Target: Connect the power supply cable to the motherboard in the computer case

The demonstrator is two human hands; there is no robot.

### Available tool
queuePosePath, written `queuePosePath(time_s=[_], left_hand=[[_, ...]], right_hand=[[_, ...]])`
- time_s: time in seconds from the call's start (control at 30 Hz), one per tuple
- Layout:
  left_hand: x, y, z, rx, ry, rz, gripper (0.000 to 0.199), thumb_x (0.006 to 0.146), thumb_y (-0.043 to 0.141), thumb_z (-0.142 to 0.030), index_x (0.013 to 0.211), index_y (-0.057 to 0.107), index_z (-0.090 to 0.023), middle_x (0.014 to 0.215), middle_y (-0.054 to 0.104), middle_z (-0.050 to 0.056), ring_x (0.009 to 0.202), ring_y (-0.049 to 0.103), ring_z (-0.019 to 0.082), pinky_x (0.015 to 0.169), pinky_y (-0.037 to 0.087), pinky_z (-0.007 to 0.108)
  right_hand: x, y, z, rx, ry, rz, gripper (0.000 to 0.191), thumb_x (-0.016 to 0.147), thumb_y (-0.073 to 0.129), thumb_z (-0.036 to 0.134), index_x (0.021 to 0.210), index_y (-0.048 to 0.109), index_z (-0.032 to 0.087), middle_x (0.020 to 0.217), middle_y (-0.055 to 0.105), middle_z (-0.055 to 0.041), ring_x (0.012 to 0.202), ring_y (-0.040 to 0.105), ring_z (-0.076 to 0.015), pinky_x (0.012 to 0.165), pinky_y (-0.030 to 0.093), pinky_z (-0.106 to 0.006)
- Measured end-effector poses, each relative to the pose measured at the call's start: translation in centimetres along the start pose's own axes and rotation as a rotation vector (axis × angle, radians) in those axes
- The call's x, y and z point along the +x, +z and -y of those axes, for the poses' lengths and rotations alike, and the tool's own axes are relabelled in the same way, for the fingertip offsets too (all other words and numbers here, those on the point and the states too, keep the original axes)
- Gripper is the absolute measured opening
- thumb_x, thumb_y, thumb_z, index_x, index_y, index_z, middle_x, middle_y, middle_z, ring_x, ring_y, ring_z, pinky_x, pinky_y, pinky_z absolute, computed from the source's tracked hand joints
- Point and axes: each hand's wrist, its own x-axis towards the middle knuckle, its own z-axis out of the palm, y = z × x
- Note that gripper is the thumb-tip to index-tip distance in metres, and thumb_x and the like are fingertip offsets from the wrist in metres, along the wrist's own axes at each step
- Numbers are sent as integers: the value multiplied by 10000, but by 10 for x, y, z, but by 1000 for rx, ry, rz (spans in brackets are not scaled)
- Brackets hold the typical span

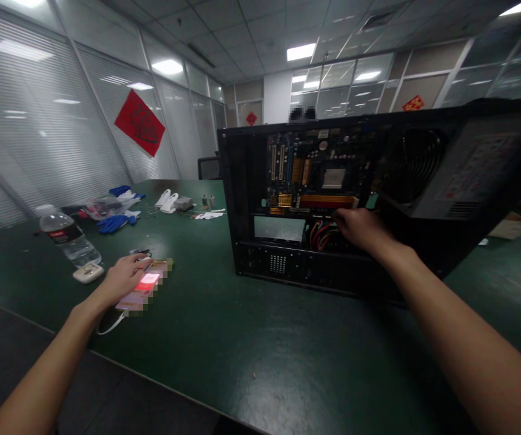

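Observation:
A black computer case stands on the green table with its side open. Inside are a motherboard, a processor square, a red-and-yellow memory slot row and a power supply. My right hand reaches in below the memory slots, beside the bundled coloured cables. Its fingers are closed together; what they hold, if anything, is hidden. My left hand lies with fingers stretched over a lit phone, touching it. A white cable runs from the phone.
Left of the phone are a water bottle and a small white case. Farther back lie blue gloves, a plastic bag, white devices and paper scraps. A cardboard box sits behind the case at right.

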Motion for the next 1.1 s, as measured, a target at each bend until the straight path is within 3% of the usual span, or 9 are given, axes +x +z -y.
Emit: queuePosePath(time_s=[0.17, 0.5, 0.8, 1.1], left_hand=[[-2, -6, -5, 21, 3, 63, 664, 980, 259, -356, 1439, 617, -37, 1546, 503, 226, 1394, 469, 372, 1158, 396, 510], [-2, -7, 1, -76, 10, 35, 684, 955, 266, -379, 1430, 617, -35, 1538, 540, 191, 1417, 468, 334, 1216, 342, 471], [-15, -16, -5, -321, -91, 15, 869, 881, 328, -632, 1456, 562, -24, 1585, 496, 194, 1455, 459, 331, 1243, 318, 478], [-35, -23, -12, -398, -172, 37, 914, 890, 327, -728, 1515, 513, -89, 1621, 455, 172, 1449, 480, 351, 1215, 366, 496]], right_hand=[[0, 1, 0, 0, -6, -11, 342, 1026, 438, 254, 1178, 735, 181, 1093, 776, -137, 946, 727, -280, 722, 462, -326], [-1, -3, 3, -9, 18, 32, 342, 1029, 431, 239, 1191, 724, 166, 1143, 768, -142, 997, 729, -293, 693, 445, -325], [-1, -1, 2, 4, 7, 16, 347, 1020, 443, 235, 1200, 730, 159, 1131, 770, -155, 993, 731, -307, 734, 474, -341], [0, 4, -2, 15, 3, -15, 352, 1012, 465, 242, 1223, 735, 161, 1137, 769, -166, 994, 731, -325, 753, 497, -358]])
